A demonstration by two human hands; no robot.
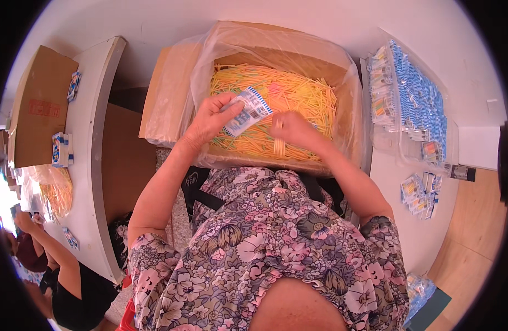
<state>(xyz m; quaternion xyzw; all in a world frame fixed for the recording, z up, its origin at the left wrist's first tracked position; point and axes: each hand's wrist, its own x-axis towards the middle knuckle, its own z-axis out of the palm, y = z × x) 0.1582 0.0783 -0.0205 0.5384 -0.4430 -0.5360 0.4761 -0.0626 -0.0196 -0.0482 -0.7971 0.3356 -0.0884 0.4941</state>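
My left hand (211, 118) pinches a small printed plastic packet (247, 112) with blue-striped ends, held tilted above a carton (174, 91) on my lap side. Just right of the packet, my right hand (292, 130) is closed, slightly blurred, around a few thin pale-orange sticks (279, 147) whose ends poke out below the fingers. Inside the carton, a clear plastic liner (348, 105) surrounds a loose heap of thin sticks (312, 99) in yellow, orange, green and pink. Both hands hover over this heap; the packet's mouth cannot be made out clearly.
To the right, a clear plastic bin (395, 135) holds rows of filled packets (419, 94); several more packets (421, 193) lie on the white table before it. On the left table (91, 165) stand a cardboard box (44, 107) and a bag of sticks (56, 187). A co-worker (72, 281) sits at lower left.
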